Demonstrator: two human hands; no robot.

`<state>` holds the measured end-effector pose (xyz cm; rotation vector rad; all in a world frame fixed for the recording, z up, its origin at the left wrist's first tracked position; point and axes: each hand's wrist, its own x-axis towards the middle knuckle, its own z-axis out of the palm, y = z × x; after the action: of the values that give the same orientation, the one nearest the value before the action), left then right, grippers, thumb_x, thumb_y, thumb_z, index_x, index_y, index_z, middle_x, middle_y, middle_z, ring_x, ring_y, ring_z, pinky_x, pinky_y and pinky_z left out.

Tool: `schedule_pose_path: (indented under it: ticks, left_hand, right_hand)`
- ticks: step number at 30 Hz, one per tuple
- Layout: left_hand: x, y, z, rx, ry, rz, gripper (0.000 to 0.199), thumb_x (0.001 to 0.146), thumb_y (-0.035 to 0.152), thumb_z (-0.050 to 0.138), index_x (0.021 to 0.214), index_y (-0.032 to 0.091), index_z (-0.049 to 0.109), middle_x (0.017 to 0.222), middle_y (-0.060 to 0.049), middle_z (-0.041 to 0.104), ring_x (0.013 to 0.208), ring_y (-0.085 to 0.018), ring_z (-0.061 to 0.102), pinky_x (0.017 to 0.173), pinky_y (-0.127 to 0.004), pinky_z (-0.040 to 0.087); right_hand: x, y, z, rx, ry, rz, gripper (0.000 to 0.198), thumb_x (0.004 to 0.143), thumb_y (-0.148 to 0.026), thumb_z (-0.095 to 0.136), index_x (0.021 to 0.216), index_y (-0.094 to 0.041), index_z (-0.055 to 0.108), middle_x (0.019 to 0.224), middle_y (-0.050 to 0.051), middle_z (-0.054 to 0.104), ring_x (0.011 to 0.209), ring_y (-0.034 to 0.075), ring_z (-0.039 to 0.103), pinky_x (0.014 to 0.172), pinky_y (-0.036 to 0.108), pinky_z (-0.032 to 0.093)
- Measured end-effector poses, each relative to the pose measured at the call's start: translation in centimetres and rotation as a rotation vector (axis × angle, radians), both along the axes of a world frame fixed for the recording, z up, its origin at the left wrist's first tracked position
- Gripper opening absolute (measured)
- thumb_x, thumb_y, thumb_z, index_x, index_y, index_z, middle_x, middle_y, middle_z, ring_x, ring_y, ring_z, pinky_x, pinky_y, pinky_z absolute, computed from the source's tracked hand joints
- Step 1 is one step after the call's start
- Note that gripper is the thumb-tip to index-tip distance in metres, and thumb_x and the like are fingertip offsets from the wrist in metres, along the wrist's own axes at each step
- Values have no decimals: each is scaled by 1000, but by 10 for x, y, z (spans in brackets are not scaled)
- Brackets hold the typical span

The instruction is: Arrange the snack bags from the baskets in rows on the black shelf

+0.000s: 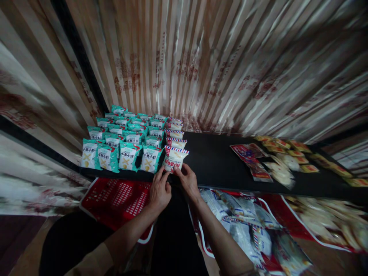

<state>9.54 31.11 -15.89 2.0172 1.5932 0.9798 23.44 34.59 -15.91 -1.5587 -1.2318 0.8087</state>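
Both hands, left hand (160, 191) and right hand (188, 180), pinch white snack packet (175, 158) at shelf (218, 161) front edge; best kept upright, flush beside teal packets (126, 153).

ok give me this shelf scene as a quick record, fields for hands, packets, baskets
left hand: fingers on the lower edge of the front white snack packet with red lettering
right hand: holds the same packet's lower right edge
white row: more white packets lined up behind it
teal foil snack packets: upright in rows to its left
black shelf board: carries them all
red plastic basket: below left hand
far right: blurred red and yellow packets
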Motion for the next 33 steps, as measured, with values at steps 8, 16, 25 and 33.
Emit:
schedule_pose_path:
  ticks: [8,16,25,33]
  left_hand:
    - [-1,-1,-6,35,-15,26,47,76,5,44,122,11,53,137,-14,46,125,-25,45,105,-44,40]
    - [1,-9,-2,50,-2,61,52,74,4,46,124,17,50,139,-12,40,126,-27,41,105,-45,40]
    - [9,-11,1,70,-34,-11,54,76,4,42,129,17,45,133,-11,39,121,-23,46,101,-39,44]
    - [14,-8,0,63,-21,-18,59,75,3,42,133,15,41,132,-13,38,121,-23,45,102,-39,43]
  right_hand:
    - [1,5,-2,-15,-29,22,38,71,-48,64,100,-22,66,93,4,72,84,24,65,76,37,52]
    - [1,1,8,25,-31,12,48,70,-49,66,107,-19,62,103,8,67,92,24,63,82,37,51]
    - [7,18,28,42,156,14,55,83,-55,49,127,-23,53,132,4,55,123,23,47,106,39,35]
    - [5,25,38,47,177,78,49,84,-56,46,118,-23,59,127,5,59,113,24,56,96,38,44]
